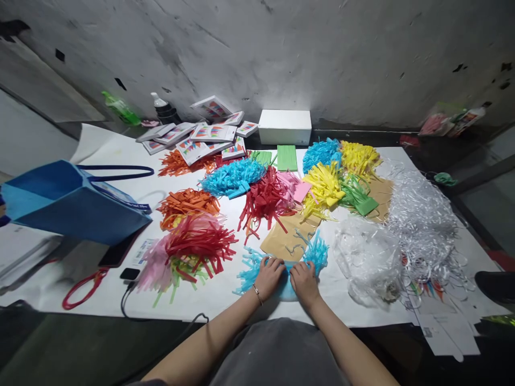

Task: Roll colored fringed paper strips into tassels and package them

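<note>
A light blue tissue-paper tassel [287, 292] lies at the table's front edge, its uncut middle band under my hands and its cut fringes spread out at both ends. My left hand [270, 276], with a thin bracelet on the wrist, is closed with curled fingers on the band's left part. Close beside it, my right hand [304, 281] grips the band's right part, near the right fringe [316, 253]. The fingertips are partly hidden against the paper. Just beyond my hands lies a brown paper sheet [277, 241].
Fringed piles lie around: red [201, 241], orange [187, 203], blue [233, 174], yellow [324, 185] and green [358, 195]. A blue bag [80, 209] stands left. Clear plastic [366, 257] and white string [422, 220] lie right. A white box [285, 127] and printed packs [213, 133] sit at the back.
</note>
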